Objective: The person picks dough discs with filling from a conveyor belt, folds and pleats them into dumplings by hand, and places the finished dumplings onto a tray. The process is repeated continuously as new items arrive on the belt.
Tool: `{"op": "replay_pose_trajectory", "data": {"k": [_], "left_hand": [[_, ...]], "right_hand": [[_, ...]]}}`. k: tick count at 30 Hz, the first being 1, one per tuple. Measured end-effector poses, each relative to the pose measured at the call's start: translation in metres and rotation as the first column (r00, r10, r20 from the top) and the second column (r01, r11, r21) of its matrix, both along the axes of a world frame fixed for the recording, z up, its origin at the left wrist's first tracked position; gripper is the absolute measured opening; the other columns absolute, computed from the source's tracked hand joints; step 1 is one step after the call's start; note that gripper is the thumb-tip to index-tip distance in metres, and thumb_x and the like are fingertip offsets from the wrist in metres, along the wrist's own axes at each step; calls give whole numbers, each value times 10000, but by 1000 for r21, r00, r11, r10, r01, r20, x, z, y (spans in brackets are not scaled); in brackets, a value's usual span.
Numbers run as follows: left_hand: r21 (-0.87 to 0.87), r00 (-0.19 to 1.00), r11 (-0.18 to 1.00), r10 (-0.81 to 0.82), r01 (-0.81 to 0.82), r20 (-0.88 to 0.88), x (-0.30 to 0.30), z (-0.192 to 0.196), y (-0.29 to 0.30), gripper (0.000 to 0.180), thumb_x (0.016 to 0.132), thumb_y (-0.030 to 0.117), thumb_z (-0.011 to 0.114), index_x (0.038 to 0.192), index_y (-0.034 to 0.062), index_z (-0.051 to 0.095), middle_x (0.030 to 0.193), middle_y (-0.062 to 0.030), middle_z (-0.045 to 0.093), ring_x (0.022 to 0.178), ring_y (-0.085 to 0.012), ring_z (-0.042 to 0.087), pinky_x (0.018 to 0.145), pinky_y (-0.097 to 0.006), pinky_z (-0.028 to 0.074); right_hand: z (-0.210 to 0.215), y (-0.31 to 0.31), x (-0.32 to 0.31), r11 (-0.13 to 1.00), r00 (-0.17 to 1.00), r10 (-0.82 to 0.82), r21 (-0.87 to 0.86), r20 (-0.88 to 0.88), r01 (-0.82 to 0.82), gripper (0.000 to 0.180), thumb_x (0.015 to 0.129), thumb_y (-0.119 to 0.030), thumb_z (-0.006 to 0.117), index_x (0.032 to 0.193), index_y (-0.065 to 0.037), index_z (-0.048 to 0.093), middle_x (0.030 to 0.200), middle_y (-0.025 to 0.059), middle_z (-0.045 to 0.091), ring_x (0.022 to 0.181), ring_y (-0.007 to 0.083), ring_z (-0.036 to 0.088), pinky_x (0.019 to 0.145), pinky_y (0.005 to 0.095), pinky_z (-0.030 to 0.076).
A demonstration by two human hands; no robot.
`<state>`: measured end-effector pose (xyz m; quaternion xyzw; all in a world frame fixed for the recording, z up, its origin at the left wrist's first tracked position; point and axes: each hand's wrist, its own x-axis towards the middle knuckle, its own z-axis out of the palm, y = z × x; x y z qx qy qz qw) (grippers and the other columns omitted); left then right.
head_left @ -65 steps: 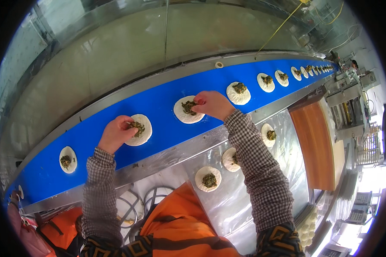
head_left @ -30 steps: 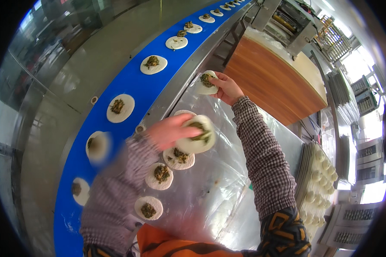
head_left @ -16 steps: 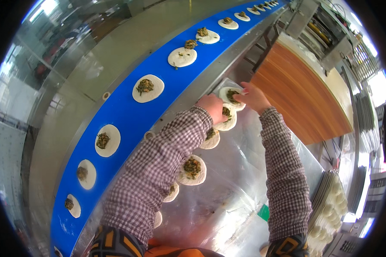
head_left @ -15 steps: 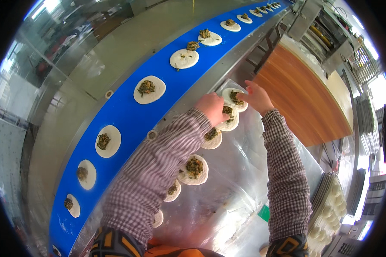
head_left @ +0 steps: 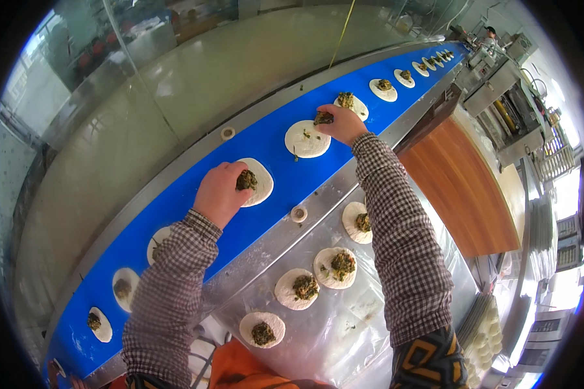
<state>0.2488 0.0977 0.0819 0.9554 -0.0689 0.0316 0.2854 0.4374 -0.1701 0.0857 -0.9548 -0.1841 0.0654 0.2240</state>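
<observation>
- Dough round (head_left: 258,183) on the blue belt (head_left: 194,220), white and flat, with a clump of dark green filling (head_left: 245,179) right where the left hand (head_left: 219,194) meets it.
- Left hand sits on that round's near edge, fingers curled in over the filling; looks pinched on it, but honestly can't tell how tight.
- Right hand (head_left: 341,123) is further up the belt, fingertips closed around a second bit of filling (head_left: 323,118), held just at the far edge of another dough round (head_left: 307,139) that only has a few green specks on it.
- Next round along (head_left: 352,105) already has filling and is just beside the right hand.
- More filled rounds run up the belt into the distance, and a few sit lower down on the left.
- On the plastic-covered metal table (head_left: 344,324) this side of the belt, four filled rounds lie between the two checked sleeves, e.g. one at (head_left: 336,267).
- Wooden board (head_left: 461,188) off to the right.
</observation>
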Motion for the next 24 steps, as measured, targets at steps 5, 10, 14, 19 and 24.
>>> {"op": "replay_pose_trajectory", "data": {"k": [5, 10, 14, 19, 24], "left_hand": [[-165, 990, 984, 48, -70, -135, -24, 1, 32, 366, 775, 177, 706, 1078, 0, 600, 947, -148, 656, 865, -270, 646, 760, -333, 521], [-145, 946, 978, 101, -152, -309, -44, 1, 70, 570, 780, 285, 726, 1247, 3, 559, 981, -137, 650, 953, -232, 634, 815, -324, 513], [-54, 937, 976, 185, -210, -298, -70, -4, 104, 614, 746, 333, 755, 1215, -8, 555, 1004, -144, 621, 948, -236, 598, 824, -346, 490], [-216, 856, 973, -45, -79, -514, -73, -18, 163, 527, 694, 325, 801, 1044, -11, 596, 887, -96, 608, 795, -178, 578, 700, -315, 489], [-121, 791, 979, 58, -165, -609, -99, -19, 196, 549, 691, 249, 809, 1100, -26, 566, 956, -135, 647, 843, -202, 625, 723, -323, 514]], "right_hand": [[6, 31, -43, 978, 987, 106, 192, -117, -82, 474, 733, -247, 742, 1157, -75, 617, 1128, 143, 635, 1012, 290, 615, 894, 382, 490], [8, 63, -88, 952, 953, 301, 34, 39, -303, 551, 745, -345, 746, 1211, -85, 607, 1149, 145, 580, 981, 289, 618, 880, 383, 499], [5, 81, -79, 977, 973, 212, 25, -95, -211, 787, 706, -596, 690, 1272, -63, 568, 1241, 169, 567, 1052, 294, 596, 894, 370, 488], [-10, 133, -74, 866, 882, 340, -258, -326, -429, 749, 626, -723, 633, 887, -27, 724, 894, 199, 675, 849, 328, 640, 698, 412, 491], [-12, 160, -162, 907, 908, 418, 61, -18, -416, 568, 586, -403, 790, 1024, -63, 667, 846, 143, 675, 822, 324, 657, 677, 419, 523]]}}
